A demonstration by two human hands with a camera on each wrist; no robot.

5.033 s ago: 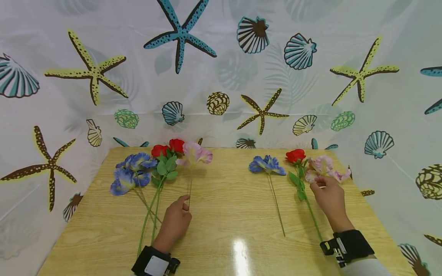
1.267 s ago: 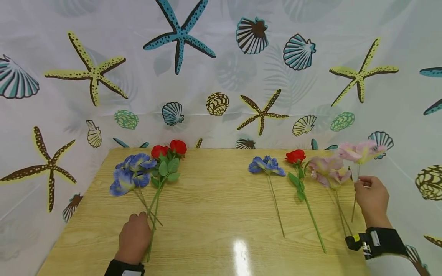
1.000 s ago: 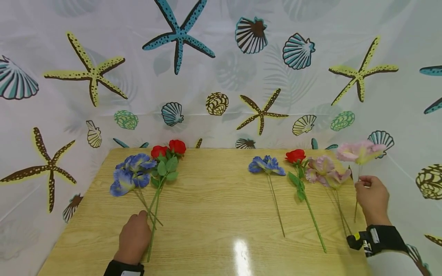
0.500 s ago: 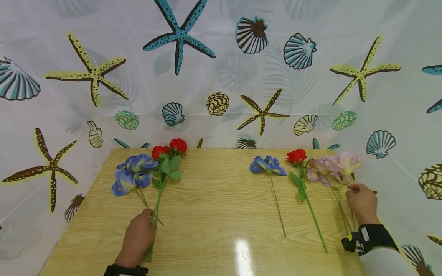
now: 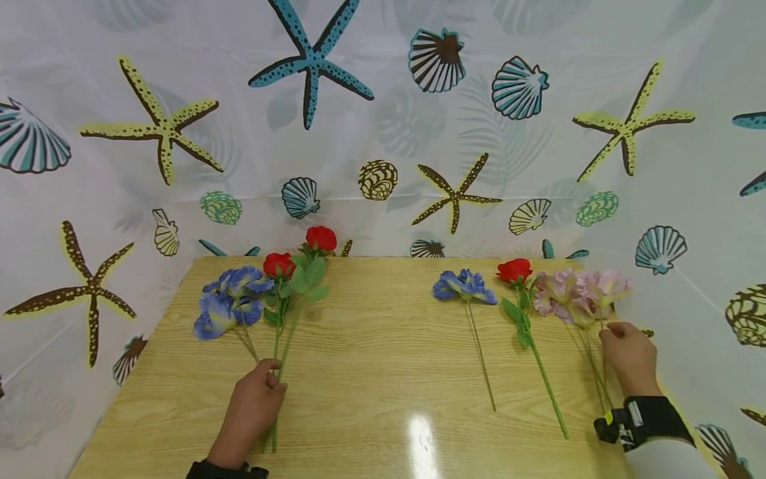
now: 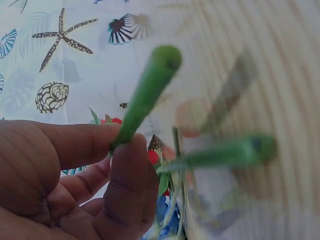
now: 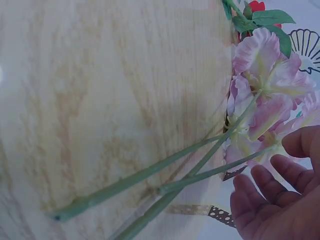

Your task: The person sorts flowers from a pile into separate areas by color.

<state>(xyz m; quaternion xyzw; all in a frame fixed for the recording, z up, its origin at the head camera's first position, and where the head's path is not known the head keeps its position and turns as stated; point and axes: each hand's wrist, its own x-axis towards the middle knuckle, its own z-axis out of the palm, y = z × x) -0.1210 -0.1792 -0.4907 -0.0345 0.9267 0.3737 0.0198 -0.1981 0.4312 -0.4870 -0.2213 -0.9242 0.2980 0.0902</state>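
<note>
My left hand (image 5: pixel 254 402) pinches the green stem (image 6: pixel 145 97) of a red rose (image 5: pixel 321 239) between thumb and fingers. That rose is raised a little, its bloom up past the table's far edge. A second red rose (image 5: pixel 278 265) lies just left of it, its stem end beside the hand in the left wrist view. Blue flowers (image 5: pixel 230 299) lie further left. At the right, my right hand (image 5: pixel 630 356) is beside a cluster of pink flowers (image 5: pixel 601 289). In the right wrist view its fingers (image 7: pixel 290 170) are spread loosely, close to a pink flower's stem (image 7: pixel 220 172).
A single blue flower (image 5: pixel 463 286) and a red rose (image 5: pixel 514 270) lie on the right half of the wooden table (image 5: pixel 377 346), left of the pink ones. A white cloth (image 5: pixel 371 126) printed with shells and starfish hangs behind and at the sides.
The pink flower held earlier in my left hand is gone from there. My right hand has lowered a pink flower onto the others and loosened its fingers. My left hand has lifted one rose rightward.
</note>
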